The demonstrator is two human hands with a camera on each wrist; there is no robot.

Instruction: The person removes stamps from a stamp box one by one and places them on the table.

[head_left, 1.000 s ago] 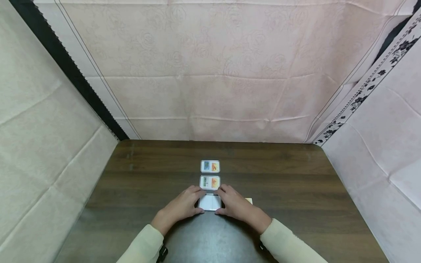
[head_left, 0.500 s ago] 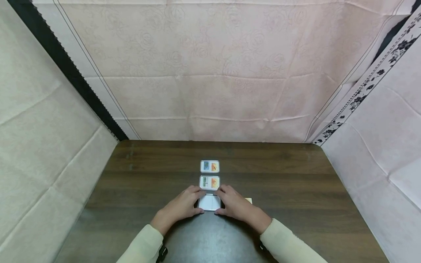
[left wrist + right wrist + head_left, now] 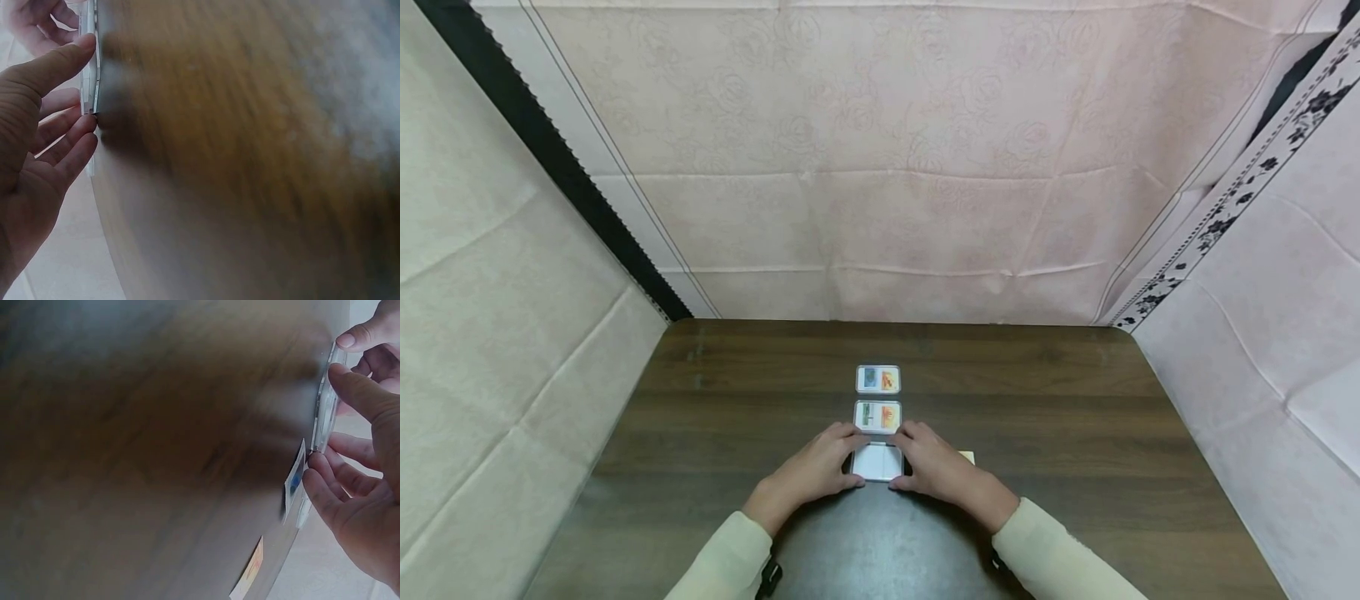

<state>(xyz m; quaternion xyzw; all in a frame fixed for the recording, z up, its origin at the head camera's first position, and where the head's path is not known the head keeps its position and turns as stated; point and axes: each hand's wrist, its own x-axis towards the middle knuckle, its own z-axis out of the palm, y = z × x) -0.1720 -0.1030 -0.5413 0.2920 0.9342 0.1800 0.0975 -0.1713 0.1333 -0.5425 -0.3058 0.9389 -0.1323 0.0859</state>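
Note:
A flat clear-edged plastic case [image 3: 877,462] with a plain white face lies near the front of the table, in line with two similar ones. My left hand [image 3: 814,468] holds its left end, thumb on the near edge and fingers on the far edge. At the right end, my right hand [image 3: 938,467] grips it the same way. Both wrist views show the case [image 3: 89,72] edge-on between thumb and fingers. Just beyond are a case with a green and an orange picture [image 3: 877,417] and another with a blue and an orange picture [image 3: 878,380].
Beside my right hand, a small card with a blue patch [image 3: 295,481] and an orange-printed card [image 3: 250,572] lie on the wooden table [image 3: 737,375]. Only a pale corner shows past that hand in the head view. Cloth panels [image 3: 880,167] surround the table's back and sides.

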